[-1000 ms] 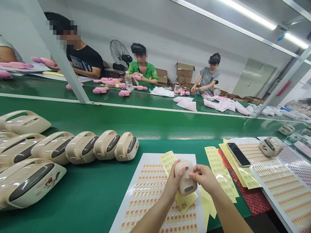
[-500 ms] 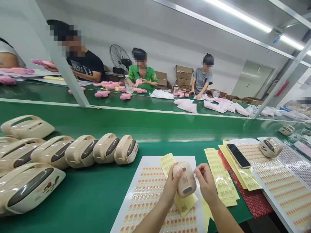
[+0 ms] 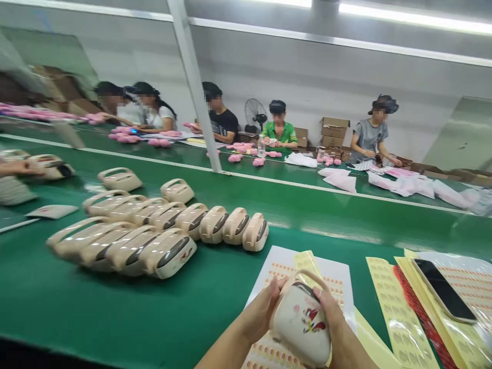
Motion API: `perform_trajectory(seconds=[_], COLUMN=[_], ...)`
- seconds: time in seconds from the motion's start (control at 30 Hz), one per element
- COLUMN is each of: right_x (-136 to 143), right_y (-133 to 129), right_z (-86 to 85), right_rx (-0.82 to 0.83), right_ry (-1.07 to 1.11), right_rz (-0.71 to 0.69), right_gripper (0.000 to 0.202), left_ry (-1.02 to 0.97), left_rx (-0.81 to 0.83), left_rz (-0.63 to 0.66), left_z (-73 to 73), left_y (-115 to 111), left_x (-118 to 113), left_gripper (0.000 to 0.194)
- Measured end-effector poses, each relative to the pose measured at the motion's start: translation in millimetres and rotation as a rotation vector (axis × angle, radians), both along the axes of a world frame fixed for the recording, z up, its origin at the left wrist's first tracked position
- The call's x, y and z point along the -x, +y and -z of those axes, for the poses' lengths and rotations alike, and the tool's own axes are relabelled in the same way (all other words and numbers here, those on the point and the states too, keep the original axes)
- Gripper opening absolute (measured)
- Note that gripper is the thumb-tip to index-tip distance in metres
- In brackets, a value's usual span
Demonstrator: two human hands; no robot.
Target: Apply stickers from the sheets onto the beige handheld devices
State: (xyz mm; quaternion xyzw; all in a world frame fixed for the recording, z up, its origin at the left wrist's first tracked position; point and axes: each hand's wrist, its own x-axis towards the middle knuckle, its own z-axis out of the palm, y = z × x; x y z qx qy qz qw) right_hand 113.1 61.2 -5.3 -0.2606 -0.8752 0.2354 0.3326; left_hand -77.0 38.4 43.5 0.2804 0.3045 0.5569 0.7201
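Note:
Between my two hands is a cream plastic case with a carry handle [image 3: 302, 325]; a red printed figure shows on its face and a dark strip runs along its top. My left hand [image 3: 263, 310] grips its left side, and my right hand [image 3: 330, 312] is closed round the right side near the handle. Beneath lies a white sheet of small orange stickers [image 3: 279, 353]. Part of a yellow label sheet [image 3: 307, 260] shows behind the case. Matching cream cases [image 3: 169, 253] stand in rows on the green table to the left.
A phone [image 3: 444, 289] rests on yellow sheets at the right, beside red bubble wrap [image 3: 423, 320] and more label sheets [image 3: 400, 307]. A metal post [image 3: 196, 87] rises beyond the cases. Co-workers sit across the line among pink items [image 3: 242, 147]; another person's hand [image 3: 17, 168] is at far left.
The case has turned from its labelled underside to its printed face. My right hand has come from beside it onto its right side. The view has swung left, showing more cases.

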Motion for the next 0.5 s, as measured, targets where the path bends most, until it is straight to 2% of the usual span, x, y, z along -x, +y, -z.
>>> perform_trajectory(seconds=[0.07, 0.13, 0.17, 0.27, 0.33, 0.43, 0.5], right_x=[12, 22, 25, 21, 10, -16, -38], right_y=[2, 4, 5, 9, 12, 19, 24], right_z=[6.2, 11.5, 13.1, 14.8, 15.8, 18.7, 20.3], right_rx=[-0.150, -0.224, -0.218, -0.145, -0.153, -0.198, -0.217], right_ry=[-0.035, -0.058, -0.064, -0.058, -0.020, -0.050, -0.114], right_rz=[-0.130, -0.219, -0.211, -0.030, 0.105, 0.231, 0.343], right_gripper=[0.085, 0.083, 0.084, 0.082, 0.074, 0.067, 0.066], left_ry=[0.043, 0.135, 0.199, 0.465, 0.608, 0.693, 0.742], left_rx=[0.083, 0.127, 0.131, 0.131, 0.130, 0.125, 0.112], left_rz=[-0.014, -0.122, -0.209, -0.579, -0.811, -1.040, -1.150], left_z=[-5.7, -9.3, -9.7, -4.2, 3.8, 13.6, 13.9], left_y=[-11, -26, -33, -49, -50, -43, -38], left_x=[19, 37, 46, 78, 104, 141, 156], left_gripper=[0.033, 0.021, 0.019, 0.025, 0.034, 0.051, 0.053])
